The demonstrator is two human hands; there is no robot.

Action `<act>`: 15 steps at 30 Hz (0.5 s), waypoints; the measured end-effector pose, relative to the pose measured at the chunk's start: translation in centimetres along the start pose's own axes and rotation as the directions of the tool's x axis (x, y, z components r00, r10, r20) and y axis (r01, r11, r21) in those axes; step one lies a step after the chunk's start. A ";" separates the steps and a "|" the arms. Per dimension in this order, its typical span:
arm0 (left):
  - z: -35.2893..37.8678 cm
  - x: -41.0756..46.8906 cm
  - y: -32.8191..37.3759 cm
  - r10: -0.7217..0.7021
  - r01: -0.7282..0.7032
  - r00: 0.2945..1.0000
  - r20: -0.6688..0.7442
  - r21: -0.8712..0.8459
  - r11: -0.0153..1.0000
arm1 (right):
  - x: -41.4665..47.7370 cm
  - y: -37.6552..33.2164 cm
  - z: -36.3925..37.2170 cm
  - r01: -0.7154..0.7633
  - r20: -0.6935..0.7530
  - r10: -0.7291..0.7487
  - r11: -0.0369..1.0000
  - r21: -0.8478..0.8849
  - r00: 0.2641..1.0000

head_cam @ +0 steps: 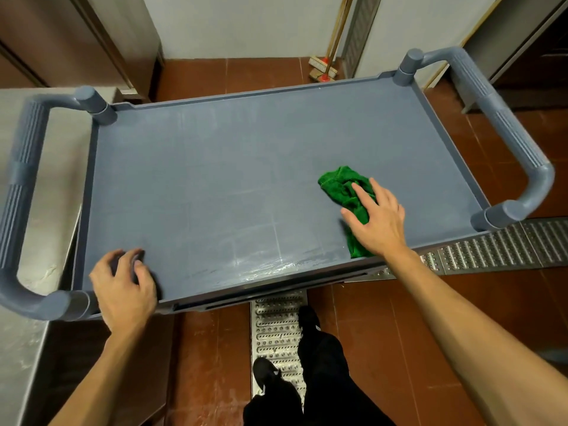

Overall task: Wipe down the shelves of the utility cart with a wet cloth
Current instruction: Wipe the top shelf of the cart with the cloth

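Observation:
The grey-blue utility cart's top shelf (233, 167) fills the view, with wet streaks along its near edge. A crumpled green cloth (341, 184) lies on the shelf's near right part. My right hand (376, 221) presses flat on the cloth with the fingers spread and straight. My left hand (123, 287) rests on the shelf's near left corner, its fingers curled over the front rim. The lower shelves are hidden under the top one.
Thick grey handles stand at the cart's left end (21, 192) and right end (504, 124). A steel counter (46, 216) adjoins the left side. A metal floor drain grate (276, 330) runs under my feet. A broom head (322, 67) leans at the far wall.

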State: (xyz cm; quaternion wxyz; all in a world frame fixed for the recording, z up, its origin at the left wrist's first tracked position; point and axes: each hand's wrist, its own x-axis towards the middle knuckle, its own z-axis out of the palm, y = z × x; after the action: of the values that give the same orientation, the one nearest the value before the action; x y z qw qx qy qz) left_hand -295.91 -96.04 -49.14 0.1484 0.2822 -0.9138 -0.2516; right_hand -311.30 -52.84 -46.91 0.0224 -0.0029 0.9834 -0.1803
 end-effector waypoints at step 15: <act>0.1 0.3 0.0 0.160 -0.153 0.987 -0.024 0.173 0.973 | 0.3 -2.6 0.9 -0.074 -0.091 0.071 0.997 -0.028 0.993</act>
State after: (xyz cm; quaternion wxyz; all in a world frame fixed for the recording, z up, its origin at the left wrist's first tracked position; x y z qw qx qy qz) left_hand -296.17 -96.17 -49.20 0.1604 0.2258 -0.9484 -0.1546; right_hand -311.58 -55.60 -46.87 -0.0155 0.0404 0.9855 -0.1638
